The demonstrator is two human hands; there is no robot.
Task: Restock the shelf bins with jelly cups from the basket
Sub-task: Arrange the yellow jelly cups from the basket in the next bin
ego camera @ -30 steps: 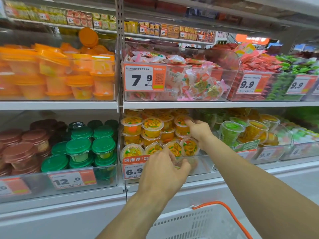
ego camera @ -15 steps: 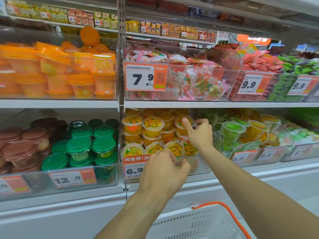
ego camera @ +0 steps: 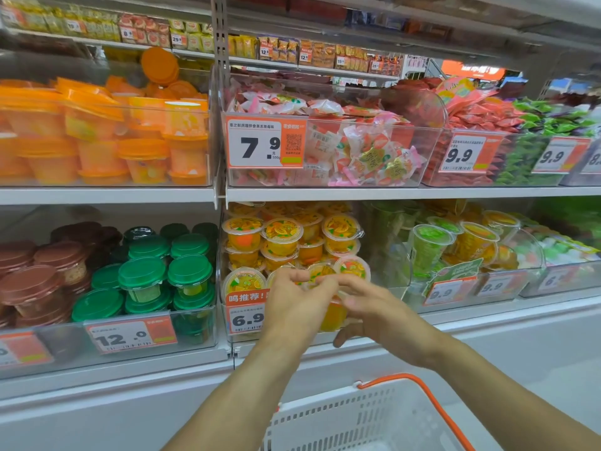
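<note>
Both our hands meet at the clear plastic shelf bin's (ego camera: 224,333) front edge: left hand (ego camera: 294,307) and right hand (ego camera: 370,307) have fingers curled on one orange jelly cup (ego camera: 331,315); a slack grip could drop it off the shelf.

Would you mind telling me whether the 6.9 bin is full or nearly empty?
Nearly full: yellow jelly cups are stacked in layers almost to the shelf above the 6.9 bin, with more standing along its front.
</note>
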